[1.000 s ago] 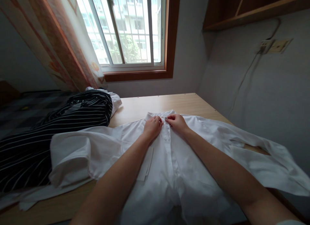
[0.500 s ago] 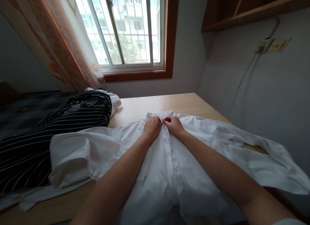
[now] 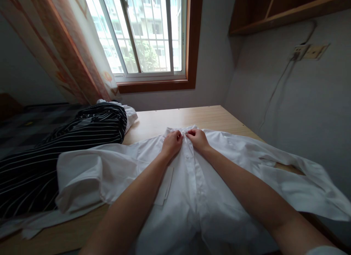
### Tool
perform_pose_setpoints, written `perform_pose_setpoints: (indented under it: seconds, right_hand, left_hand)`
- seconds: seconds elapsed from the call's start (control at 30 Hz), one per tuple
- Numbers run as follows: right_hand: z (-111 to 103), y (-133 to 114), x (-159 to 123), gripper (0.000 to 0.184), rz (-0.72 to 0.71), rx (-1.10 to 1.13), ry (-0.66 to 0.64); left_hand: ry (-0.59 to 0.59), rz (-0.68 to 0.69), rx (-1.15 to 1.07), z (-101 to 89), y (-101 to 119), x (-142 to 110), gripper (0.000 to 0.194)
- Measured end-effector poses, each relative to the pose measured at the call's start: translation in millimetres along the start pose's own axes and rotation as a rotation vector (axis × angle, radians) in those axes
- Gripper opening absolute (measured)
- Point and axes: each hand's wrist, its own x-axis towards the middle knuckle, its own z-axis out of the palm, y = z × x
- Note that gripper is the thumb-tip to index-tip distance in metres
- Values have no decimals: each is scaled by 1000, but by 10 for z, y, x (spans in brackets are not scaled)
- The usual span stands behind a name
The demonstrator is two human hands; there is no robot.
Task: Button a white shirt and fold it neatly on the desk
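Note:
A white long-sleeved shirt (image 3: 178, 196) lies spread out front side up, its collar toward the window and its sleeves out to both sides. My left hand (image 3: 172, 142) is closed on the front edge just below the collar (image 3: 189, 129). Close beside it, my right hand (image 3: 197, 138) pinches the opposite front edge at the top of the button placket (image 3: 189, 163). The fingertips nearly meet, and the button between them is too small to make out. White paper tags (image 3: 164, 189) rest on the shirt front beside my left forearm.
The shirt lies on a light wooden table (image 3: 175, 117) below a barred window (image 3: 148, 35). Black striped clothing (image 3: 90, 127) is heaped at the left, by a curtain (image 3: 71, 46). On the right wall are a socket (image 3: 298, 52) with a cord and a wooden shelf (image 3: 290, 13).
My right hand has shifted slightly up and right, toward the collar. The left hand stays nearly in place, and the shirt has barely moved.

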Motion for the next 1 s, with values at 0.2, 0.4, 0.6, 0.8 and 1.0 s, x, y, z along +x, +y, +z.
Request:
perform_pose_setpoints:
  seconds: [0.2,0.4,0.6,0.8,1.0]
  right_hand:
    - [-30,-36,37,15,8,145,57]
    - [12,-73,-12,16,-31,121,38]
    - [79,-11,-38,12,11,73,4]
    - [138,1,34,10,16,83,34]
    - [145,77,69,10,47,207,-36]
  left_hand:
    - [137,-80,-234,-18,-6,18,17]
    - [79,-64,-175,-4,-24,4,15]
    - [56,-83,-159,17,-66,30,15]
    - [39,-137,-200,40,-117,60,19]
    - [27,-166,-241,38,-148,54,21]
